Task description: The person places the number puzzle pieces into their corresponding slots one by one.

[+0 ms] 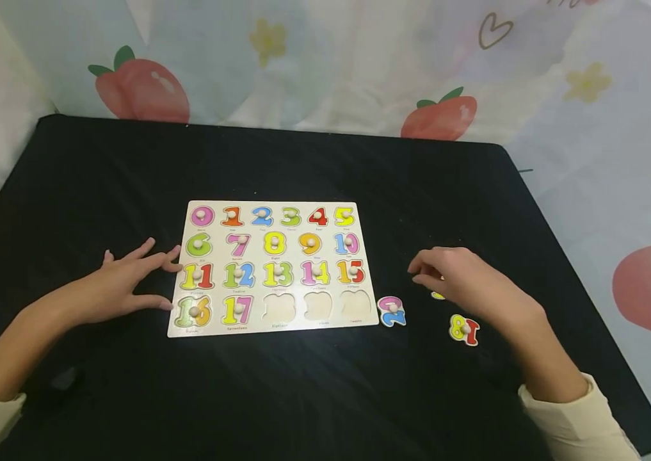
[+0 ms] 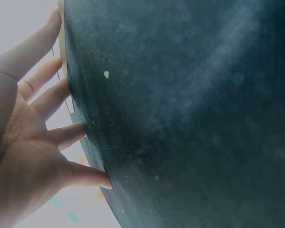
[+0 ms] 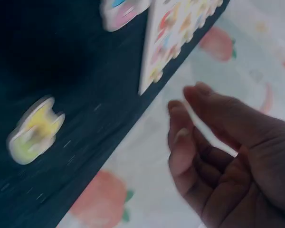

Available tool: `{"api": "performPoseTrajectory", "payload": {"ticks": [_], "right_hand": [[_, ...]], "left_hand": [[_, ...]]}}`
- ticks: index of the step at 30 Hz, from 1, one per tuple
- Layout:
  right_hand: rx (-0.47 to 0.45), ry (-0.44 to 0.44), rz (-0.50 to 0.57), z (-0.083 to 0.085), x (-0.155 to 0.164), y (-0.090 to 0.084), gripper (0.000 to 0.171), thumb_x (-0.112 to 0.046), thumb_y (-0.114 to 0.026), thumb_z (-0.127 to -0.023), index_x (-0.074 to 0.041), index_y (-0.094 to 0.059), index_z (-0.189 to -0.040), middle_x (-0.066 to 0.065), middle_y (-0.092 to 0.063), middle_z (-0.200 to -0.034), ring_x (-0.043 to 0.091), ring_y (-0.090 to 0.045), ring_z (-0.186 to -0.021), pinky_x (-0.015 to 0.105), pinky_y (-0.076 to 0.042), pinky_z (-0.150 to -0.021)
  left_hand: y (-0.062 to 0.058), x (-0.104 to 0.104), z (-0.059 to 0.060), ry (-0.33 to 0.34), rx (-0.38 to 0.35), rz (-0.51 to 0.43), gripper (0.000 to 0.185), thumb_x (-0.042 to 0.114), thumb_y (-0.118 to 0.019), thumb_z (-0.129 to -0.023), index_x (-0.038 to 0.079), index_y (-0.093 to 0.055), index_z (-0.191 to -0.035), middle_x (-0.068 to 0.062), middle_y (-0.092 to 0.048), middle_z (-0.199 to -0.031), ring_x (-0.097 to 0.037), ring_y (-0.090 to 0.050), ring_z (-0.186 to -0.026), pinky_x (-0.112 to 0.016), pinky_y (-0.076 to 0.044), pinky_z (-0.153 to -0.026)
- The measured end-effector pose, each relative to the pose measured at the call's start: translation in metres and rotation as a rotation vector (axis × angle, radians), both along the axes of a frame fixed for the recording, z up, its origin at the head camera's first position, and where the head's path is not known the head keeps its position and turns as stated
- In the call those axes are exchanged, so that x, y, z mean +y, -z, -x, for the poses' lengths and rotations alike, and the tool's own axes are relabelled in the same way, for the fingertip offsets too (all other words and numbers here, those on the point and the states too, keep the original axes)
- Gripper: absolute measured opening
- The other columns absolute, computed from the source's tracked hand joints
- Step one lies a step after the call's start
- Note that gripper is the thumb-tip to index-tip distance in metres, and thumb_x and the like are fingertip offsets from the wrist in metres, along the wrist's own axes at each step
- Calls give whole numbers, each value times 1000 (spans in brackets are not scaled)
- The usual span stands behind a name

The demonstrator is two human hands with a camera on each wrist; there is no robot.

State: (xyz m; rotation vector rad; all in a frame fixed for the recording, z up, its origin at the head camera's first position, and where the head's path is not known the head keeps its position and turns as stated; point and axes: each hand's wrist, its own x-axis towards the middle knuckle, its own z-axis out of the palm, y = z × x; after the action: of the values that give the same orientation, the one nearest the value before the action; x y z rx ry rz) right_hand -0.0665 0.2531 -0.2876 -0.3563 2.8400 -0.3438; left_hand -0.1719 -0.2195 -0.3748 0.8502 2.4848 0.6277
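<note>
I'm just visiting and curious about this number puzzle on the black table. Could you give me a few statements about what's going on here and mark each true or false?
1. The puzzle board has three bare slots in its bottom row. True.
2. The left hand holds a puzzle piece. False: its fingers lie spread on the black table at the board's left edge, holding nothing.
3. The 18 piece sits in its slot. False: it lies loose on the table, right of the board.
4. The right hand is over the table to the right of the board, near a yellow piece. True.
5. A pink and blue piece lies just off the board's lower right corner. True.
</note>
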Motion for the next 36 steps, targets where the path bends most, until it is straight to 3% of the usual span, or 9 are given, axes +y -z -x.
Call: {"api": "performPoseTrajectory", "payload": {"ticks": [4, 9, 25, 28, 33, 36], "right_hand": [[11, 68, -58, -10, 25, 5, 13, -5, -69, -84, -1, -67, -96, -2, -60, -79, 14, -53, -69, 34, -50, -64], [11, 91, -78, -16, 44, 14, 12, -3, -67, -84, 2, -66, -94, -2, -59, -75, 13, -52, -65, 36, -49, -61], [-56, 119, -32, -19, 59, 28, 11, -3, -67, -83, 2, -63, -92, -2, -60, -74, 12, -52, -63, 34, -47, -58], [-114, 136, -20, -24, 61, 27, 11, -4, -68, -82, 0, -62, -91, -2, -58, -75, 12, -51, -64, 33, -46, -58], [-288, 193, 5, -34, 61, 21, 10, -7, -68, -82, -4, -60, -88, -4, -58, -76, 13, -49, -66, 32, -43, -58], [-335, 196, 19, -38, 60, 20, 10, -7, -68, -80, -5, -59, -85, -4, -59, -74, 13, -49, -65, 31, -42, -57]], "left_hand": [[1, -1, -1, -3, -2, 0, 79, 51, -76, -70, 11, -50, -133, -17, -29, -149, -47, -8, -137, -81, -1, -88], [1, -2, 0, -2, -8, -3, 79, 52, -76, -70, 11, -50, -133, -18, -28, -149, -47, -7, -137, -81, -1, -87], [2, -1, 0, 2, 9, -9, 76, 49, -77, -71, 11, -51, -132, -19, -30, -148, -48, -9, -136, -81, -1, -87], [1, -1, 0, 3, 11, -9, 77, 48, -77, -71, 11, -50, -132, -19, -30, -148, -48, -9, -136, -81, -1, -87], [1, 0, 0, 4, 11, -8, 76, 47, -78, -71, 11, -51, -132, -19, -30, -148, -48, -8, -136, -81, -1, -87], [0, 0, 0, 2, 9, -6, 75, 46, -78, -71, 11, -51, -131, -19, -30, -148, -49, -9, -136, -81, -1, -87]]}}
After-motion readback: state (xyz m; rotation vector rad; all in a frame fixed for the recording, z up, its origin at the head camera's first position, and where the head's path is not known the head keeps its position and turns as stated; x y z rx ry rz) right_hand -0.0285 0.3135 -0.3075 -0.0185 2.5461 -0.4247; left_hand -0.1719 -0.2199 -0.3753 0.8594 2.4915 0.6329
